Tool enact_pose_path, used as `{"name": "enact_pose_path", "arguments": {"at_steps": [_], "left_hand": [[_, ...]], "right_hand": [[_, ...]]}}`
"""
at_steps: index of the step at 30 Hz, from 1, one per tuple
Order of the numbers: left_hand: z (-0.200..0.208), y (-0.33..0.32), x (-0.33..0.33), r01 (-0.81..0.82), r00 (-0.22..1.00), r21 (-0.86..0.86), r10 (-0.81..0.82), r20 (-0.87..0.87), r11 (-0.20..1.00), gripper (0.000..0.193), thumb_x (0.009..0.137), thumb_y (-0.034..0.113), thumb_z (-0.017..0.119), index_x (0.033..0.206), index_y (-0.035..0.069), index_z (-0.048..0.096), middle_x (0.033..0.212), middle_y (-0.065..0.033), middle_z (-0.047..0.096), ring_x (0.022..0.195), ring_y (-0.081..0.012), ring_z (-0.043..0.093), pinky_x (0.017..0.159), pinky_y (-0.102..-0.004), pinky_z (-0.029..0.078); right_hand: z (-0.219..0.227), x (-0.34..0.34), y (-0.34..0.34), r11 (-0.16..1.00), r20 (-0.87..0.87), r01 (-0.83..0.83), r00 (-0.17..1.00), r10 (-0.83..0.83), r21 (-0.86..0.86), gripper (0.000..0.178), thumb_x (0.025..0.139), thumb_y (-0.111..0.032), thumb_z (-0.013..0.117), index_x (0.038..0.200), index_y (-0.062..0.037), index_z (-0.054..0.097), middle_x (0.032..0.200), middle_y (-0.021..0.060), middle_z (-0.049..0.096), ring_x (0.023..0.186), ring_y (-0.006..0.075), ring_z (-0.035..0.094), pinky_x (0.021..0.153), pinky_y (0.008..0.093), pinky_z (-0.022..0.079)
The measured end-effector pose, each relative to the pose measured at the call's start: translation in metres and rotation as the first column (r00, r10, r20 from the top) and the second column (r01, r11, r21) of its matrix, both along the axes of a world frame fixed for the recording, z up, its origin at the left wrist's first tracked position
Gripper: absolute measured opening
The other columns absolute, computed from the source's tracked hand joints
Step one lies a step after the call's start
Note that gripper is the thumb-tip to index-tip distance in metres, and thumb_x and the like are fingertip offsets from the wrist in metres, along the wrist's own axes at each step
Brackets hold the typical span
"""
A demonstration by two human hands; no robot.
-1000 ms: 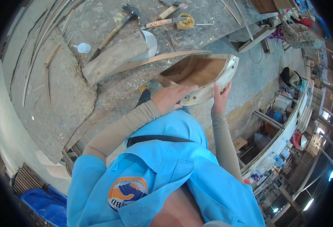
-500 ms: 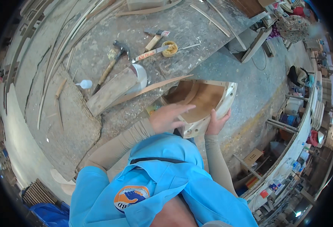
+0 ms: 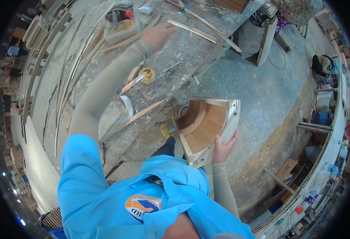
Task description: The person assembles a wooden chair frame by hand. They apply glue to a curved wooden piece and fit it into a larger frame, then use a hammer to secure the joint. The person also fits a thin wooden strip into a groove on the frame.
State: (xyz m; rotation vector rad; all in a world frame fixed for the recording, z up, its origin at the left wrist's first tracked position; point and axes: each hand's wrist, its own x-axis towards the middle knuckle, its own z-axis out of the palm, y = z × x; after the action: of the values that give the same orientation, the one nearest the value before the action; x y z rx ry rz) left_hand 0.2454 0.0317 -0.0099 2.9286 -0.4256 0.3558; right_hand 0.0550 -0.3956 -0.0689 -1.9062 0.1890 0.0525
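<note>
My right hand is closed on the right side of a curved wooden frame piece, which has a brown inner face and a pale rim with several holes. The piece hangs in front of my body, off the bench edge. My left hand is stretched far over the workbench, back upward and fingers reaching out, near the end of a thin wooden strip. Nothing shows in it. Below that arm lie a round tub of yellowish paste and a flat-bladed knife, its tip at the tub.
A thin curved wood offcut and a white curved piece lie near the bench edge. Farther back stands a worn open container. Long strips run along the left. A cardboard box sits under the right-hand shelf.
My left hand has left the wooden piece and swung up and forward across the bench. My right hand still holds the piece, now slightly lower in view. My left arm now covers the hammers.
</note>
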Motion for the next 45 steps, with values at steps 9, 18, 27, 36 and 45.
{"name": "enact_pose_path", "arguments": {"at_steps": [9,18,27,36,45], "left_hand": [[-0.048,-0.007,0.162,-0.253,0.938,0.316,0.312,-0.149,0.914,0.046,0.086,-0.001,0.051,0.129,0.016,0.054,0.129,-0.0114,0.053,0.114,-0.0334,0.059,0.094,-0.0433,0.051],[-0.084,0.017,0.215,-0.332,0.886,0.252,0.392,-0.247,0.909,0.023,0.092,0.020,0.046,0.108,0.013,0.060,0.105,-0.0174,0.065,0.101,-0.0398,0.063,0.082,-0.0478,0.051],[-0.024,0.029,0.209,-0.227,0.927,-0.197,0.273,0.257,0.954,0.015,0.098,0.020,0.050,0.107,0.010,0.057,0.087,-0.0147,0.067,0.083,-0.0305,0.066,0.071,-0.0387,0.051],[0.099,-0.098,0.008,-0.014,0.935,-0.995,-0.354,0.021,-0.096,0.020,0.101,0.026,0.048,0.110,0.009,0.056,0.082,-0.0072,0.063,0.076,-0.0177,0.064,0.065,-0.0308,0.051],[-0.010,-0.219,-0.177,-0.865,0.475,-0.379,-0.776,-0.414,-0.328,0.038,0.103,0.027,0.046,0.137,0.012,0.040,0.070,0.0018,0.046,0.046,-0.0046,0.042,0.044,-0.0204,0.042]], "right_hand": [[0.004,0.020,-0.021,0.999,-0.066,-0.034,0.997,0.033,-0.012,0.084,0.074,-0.009,0.070,0.145,0.0034,0.026,0.141,0.0225,0.038,0.133,0.0358,0.038,0.112,0.0429,0.030],[0.006,0.031,-0.022,0.998,-0.126,-0.031,0.992,0.025,-0.051,0.085,0.074,-0.008,0.069,0.146,0.0032,0.025,0.143,0.0221,0.037,0.134,0.0340,0.036,0.113,0.0417,0.028],[0.004,0.031,-0.004,0.996,-0.029,0.029,0.999,-0.031,-0.080,0.086,0.072,-0.009,0.071,0.145,0.0021,0.026,0.140,0.0230,0.039,0.132,0.0368,0.039,0.110,0.0428,0.033],[0.003,0.026,0.007,0.997,-0.053,0.006,0.999,-0.010,-0.083,0.084,0.074,-0.006,0.070,0.145,0.0019,0.025,0.140,0.0220,0.039,0.131,0.0339,0.040,0.110,0.0414,0.033],[0.000,0.017,0.003,0.997,-0.068,0.056,0.996,-0.059,-0.045,0.080,0.080,-0.004,0.066,0.146,0.0021,0.022,0.144,0.0202,0.035,0.133,0.0305,0.038,0.112,0.0396,0.030]]}}
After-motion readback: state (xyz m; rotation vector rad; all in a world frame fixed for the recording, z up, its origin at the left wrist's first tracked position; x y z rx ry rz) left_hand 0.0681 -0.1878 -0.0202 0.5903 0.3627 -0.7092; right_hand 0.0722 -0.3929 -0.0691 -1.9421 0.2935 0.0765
